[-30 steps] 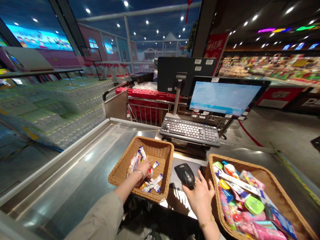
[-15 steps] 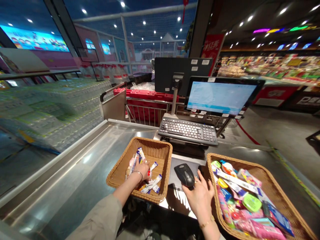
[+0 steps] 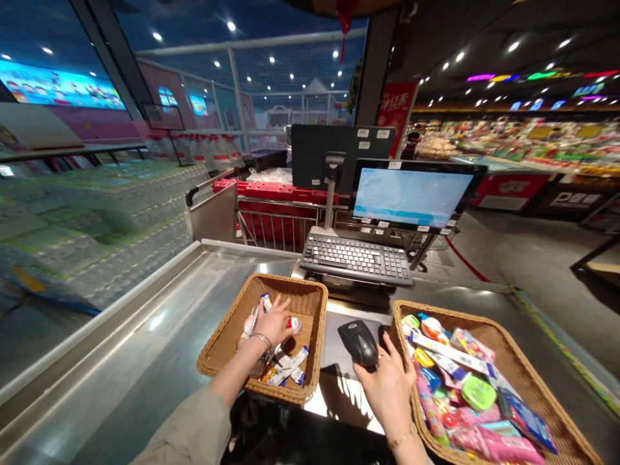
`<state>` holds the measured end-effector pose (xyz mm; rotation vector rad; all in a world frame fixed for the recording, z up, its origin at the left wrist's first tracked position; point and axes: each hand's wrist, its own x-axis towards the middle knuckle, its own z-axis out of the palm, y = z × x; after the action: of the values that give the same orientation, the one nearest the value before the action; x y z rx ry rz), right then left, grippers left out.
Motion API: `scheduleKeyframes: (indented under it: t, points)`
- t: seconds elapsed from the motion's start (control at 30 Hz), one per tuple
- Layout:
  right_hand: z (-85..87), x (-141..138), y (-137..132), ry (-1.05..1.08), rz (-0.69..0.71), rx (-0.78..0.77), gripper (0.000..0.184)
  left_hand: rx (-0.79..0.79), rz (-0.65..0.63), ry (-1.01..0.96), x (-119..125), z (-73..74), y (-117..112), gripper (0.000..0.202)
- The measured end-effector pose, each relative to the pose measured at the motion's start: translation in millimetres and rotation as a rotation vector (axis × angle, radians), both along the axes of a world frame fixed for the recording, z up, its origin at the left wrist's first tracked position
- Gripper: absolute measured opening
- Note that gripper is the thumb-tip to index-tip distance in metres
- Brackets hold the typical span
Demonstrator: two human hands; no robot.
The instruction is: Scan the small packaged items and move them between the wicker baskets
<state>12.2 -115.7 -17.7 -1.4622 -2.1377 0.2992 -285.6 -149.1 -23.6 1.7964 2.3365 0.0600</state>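
You've got white chars on the red banner (image 3: 399, 115) behind the monitors; they look like 红茶, w/ another char ahead, unclear. Big white lettering on the dark stall front (image 3: 576, 199), far R: stylised, 1st char D-like, rest can't be read. Your screen (image 3: 407, 197) txt, the monitor's white stickers (image 3: 385, 134), the scanner (image 3: 359, 342) logo & your pkts' (image 3: 527, 420) print: too small/blurred.
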Motion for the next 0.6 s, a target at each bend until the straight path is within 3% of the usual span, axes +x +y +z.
scheduleKeyframes:
  t: [0.17, 0.3, 0.6]
  points:
    - [1.9, 5, 3, -0.018, -0.025, 0.034, 0.032, 0.193, 0.024, -0.059, 15, 19.6, 10, 0.046]
    - [1.4, 10, 6, -0.016, -0.051, 0.053, 0.034, 0.314, 0.027, -0.113, 31, 26.8, 15, 0.046]
    - [-0.4, 18, 9, 0.015, -0.085, 0.057, 0.027, 0.381, 0.005, -0.333, 62, 9.7, 24, 0.050]
